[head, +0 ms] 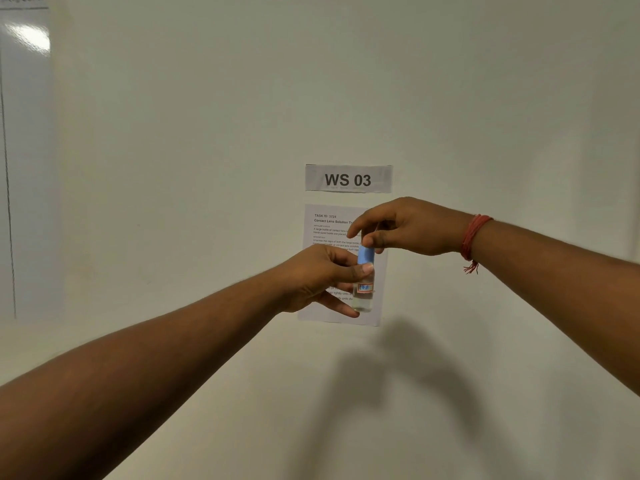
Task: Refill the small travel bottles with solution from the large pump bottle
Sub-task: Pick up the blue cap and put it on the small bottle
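Travel bottle point(363, 292) pinched by left hand point(318, 275); right hand point(408, 226) pinches its blue cap point(365, 255).

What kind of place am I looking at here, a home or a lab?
Likely a numbered workstation in a test or data-collection room, not a home: a "WS 03" sign and a printed task sheet are stuck on a bare white wall, behind the hands' small bottle.
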A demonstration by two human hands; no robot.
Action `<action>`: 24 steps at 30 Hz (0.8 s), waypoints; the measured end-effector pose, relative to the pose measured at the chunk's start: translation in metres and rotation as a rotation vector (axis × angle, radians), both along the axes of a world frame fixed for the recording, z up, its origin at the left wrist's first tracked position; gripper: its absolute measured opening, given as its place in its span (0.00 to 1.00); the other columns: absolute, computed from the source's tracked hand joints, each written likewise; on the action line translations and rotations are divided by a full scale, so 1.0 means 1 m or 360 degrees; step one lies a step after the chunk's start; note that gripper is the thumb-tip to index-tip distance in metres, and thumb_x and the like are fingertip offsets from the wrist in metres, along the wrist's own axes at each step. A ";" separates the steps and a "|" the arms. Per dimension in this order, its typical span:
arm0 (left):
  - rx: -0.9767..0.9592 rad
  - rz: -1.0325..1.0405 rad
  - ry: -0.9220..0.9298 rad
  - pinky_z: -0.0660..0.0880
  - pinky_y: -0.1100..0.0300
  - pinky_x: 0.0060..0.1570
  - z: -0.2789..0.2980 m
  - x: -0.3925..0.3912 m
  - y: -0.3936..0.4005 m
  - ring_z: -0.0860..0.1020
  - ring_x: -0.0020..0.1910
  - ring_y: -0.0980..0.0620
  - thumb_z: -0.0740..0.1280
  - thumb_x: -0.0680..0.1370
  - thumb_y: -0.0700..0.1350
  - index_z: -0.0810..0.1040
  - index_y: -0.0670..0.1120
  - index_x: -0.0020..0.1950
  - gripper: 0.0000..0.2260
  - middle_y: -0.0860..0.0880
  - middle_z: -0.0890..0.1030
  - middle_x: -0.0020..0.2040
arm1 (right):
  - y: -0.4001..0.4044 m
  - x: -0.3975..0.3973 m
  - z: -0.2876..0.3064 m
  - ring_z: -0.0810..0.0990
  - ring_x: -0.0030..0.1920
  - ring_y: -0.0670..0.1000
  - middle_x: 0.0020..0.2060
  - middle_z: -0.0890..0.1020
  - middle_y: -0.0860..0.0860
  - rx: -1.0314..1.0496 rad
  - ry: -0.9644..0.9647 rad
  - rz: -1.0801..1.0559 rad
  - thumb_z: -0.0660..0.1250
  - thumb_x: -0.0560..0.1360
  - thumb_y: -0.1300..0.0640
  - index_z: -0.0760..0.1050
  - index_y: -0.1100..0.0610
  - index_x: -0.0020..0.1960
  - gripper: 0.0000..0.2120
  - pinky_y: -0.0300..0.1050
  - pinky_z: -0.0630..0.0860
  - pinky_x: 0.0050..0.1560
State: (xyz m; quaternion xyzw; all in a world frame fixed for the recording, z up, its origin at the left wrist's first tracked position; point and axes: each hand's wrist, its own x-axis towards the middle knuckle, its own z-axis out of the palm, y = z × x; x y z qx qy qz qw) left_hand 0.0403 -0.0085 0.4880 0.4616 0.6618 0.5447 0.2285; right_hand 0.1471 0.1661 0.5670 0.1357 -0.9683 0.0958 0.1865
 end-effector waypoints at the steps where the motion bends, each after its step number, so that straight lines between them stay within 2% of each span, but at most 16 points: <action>1: -0.0001 0.0001 -0.0007 0.84 0.44 0.51 0.000 0.000 0.000 0.85 0.57 0.43 0.71 0.80 0.45 0.83 0.41 0.57 0.10 0.40 0.85 0.57 | 0.000 0.002 0.001 0.81 0.49 0.42 0.46 0.82 0.37 -0.0013 -0.0013 0.0018 0.67 0.78 0.49 0.79 0.40 0.57 0.09 0.38 0.77 0.52; 5: 0.0008 0.0004 -0.0036 0.84 0.44 0.50 -0.001 -0.001 -0.001 0.85 0.57 0.43 0.71 0.79 0.45 0.83 0.40 0.57 0.11 0.40 0.85 0.57 | -0.001 0.003 0.002 0.81 0.54 0.43 0.50 0.83 0.38 0.0038 -0.0096 0.0056 0.68 0.78 0.54 0.81 0.43 0.57 0.10 0.41 0.78 0.56; 10: 0.0004 -0.0021 -0.0052 0.85 0.48 0.46 -0.002 -0.001 0.000 0.85 0.57 0.44 0.71 0.79 0.46 0.83 0.39 0.59 0.13 0.40 0.85 0.57 | -0.001 0.000 0.001 0.82 0.48 0.43 0.46 0.84 0.40 0.0048 -0.0067 0.0030 0.70 0.76 0.50 0.82 0.45 0.53 0.06 0.31 0.76 0.48; 14: 0.0014 -0.0012 -0.0051 0.85 0.48 0.45 -0.002 -0.001 0.000 0.85 0.57 0.44 0.71 0.79 0.45 0.82 0.39 0.60 0.13 0.40 0.86 0.57 | -0.002 -0.002 -0.001 0.81 0.41 0.43 0.42 0.84 0.42 0.0050 -0.0057 0.0006 0.69 0.76 0.47 0.81 0.45 0.51 0.05 0.30 0.76 0.43; 19: 0.0040 -0.0011 -0.0018 0.85 0.48 0.46 -0.005 0.000 0.000 0.85 0.57 0.44 0.71 0.80 0.45 0.82 0.39 0.61 0.14 0.40 0.85 0.57 | -0.005 -0.003 -0.005 0.81 0.41 0.42 0.41 0.84 0.42 0.0086 -0.0022 -0.0011 0.68 0.77 0.49 0.81 0.47 0.50 0.05 0.29 0.75 0.43; 24: 0.0024 0.0003 0.0010 0.85 0.45 0.50 -0.007 0.001 0.001 0.84 0.59 0.43 0.71 0.79 0.45 0.82 0.39 0.62 0.14 0.41 0.85 0.58 | -0.006 0.001 -0.007 0.81 0.42 0.42 0.41 0.83 0.42 0.0149 0.0013 -0.0029 0.67 0.78 0.49 0.81 0.48 0.49 0.05 0.32 0.75 0.44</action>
